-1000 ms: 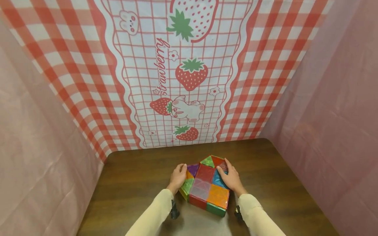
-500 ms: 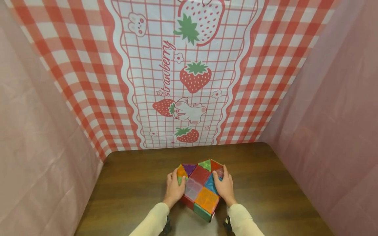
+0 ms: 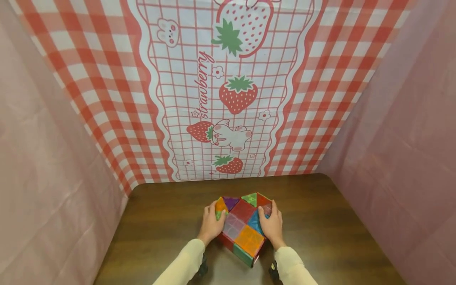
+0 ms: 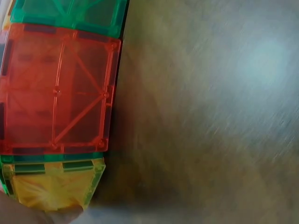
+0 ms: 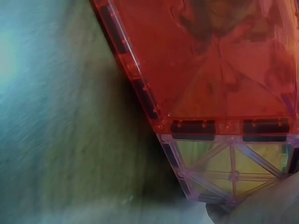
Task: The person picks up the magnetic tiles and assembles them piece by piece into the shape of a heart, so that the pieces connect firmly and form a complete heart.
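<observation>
A heart-shaped block built from translucent magnetic tiles [image 3: 243,209] lies on the table between the two hands. Its top shows red, clear, orange, blue, purple and green tiles. The left hand [image 3: 211,224] grips its left side, thumb on top. On the opposite side, the right hand [image 3: 272,226] holds it with the thumb over the blue tile [image 3: 255,222]. In the left wrist view, a red side tile [image 4: 56,88] stands below a green tile [image 4: 70,11], with a fingertip at the yellow piece [image 4: 51,184]. The right wrist view has a red tile [image 5: 210,74] above a clear pinkish one [image 5: 210,163], touched by a finger.
The brown wooden table [image 3: 164,206] extends around the block. Behind it hangs a strawberry-print checked cloth [image 3: 228,95]. Pink cloth walls [image 3: 395,130] close off both sides. A dark wrist device [image 3: 273,270] sits below the right sleeve.
The tile block has turned clockwise, its near corner swinging left and towards the person. The left hand has shifted its hold, its thumb now further over the top. Little moved in the last half second.
</observation>
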Demonstrator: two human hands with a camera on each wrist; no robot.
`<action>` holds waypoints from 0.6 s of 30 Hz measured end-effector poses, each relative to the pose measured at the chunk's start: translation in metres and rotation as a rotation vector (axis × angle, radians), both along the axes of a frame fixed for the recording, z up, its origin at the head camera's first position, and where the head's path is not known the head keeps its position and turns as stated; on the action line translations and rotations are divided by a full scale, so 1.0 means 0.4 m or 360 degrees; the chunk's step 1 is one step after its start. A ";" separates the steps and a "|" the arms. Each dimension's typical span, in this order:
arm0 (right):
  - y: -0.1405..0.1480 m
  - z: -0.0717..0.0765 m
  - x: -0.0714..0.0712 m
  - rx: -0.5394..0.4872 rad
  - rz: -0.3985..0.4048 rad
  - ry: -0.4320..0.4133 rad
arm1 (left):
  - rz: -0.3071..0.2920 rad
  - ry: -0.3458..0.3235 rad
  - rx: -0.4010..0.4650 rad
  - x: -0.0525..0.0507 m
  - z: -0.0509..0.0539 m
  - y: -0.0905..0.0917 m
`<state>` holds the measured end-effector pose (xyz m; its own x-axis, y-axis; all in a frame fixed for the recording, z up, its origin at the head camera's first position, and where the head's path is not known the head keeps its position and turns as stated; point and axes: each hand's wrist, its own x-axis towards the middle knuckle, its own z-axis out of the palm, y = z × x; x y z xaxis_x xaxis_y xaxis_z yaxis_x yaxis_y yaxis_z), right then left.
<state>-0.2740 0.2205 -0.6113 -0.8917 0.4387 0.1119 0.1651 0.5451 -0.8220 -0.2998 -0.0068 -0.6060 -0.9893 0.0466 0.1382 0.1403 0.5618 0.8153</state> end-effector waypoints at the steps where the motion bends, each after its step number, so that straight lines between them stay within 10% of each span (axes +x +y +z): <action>1: -0.005 -0.002 -0.003 -0.0004 -0.0006 -0.0008 | -0.0007 0.0007 0.0004 -0.005 0.000 -0.004; 18: -0.038 0.004 -0.079 -0.0032 0.0056 -0.0064 | 0.0003 -0.0069 0.0017 -0.080 0.006 -0.052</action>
<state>-0.3057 0.2052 -0.6097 -0.9102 0.4087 0.0669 0.1793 0.5345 -0.8259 -0.3318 -0.0276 -0.6036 -0.9944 0.0437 0.0959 0.1040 0.5532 0.8265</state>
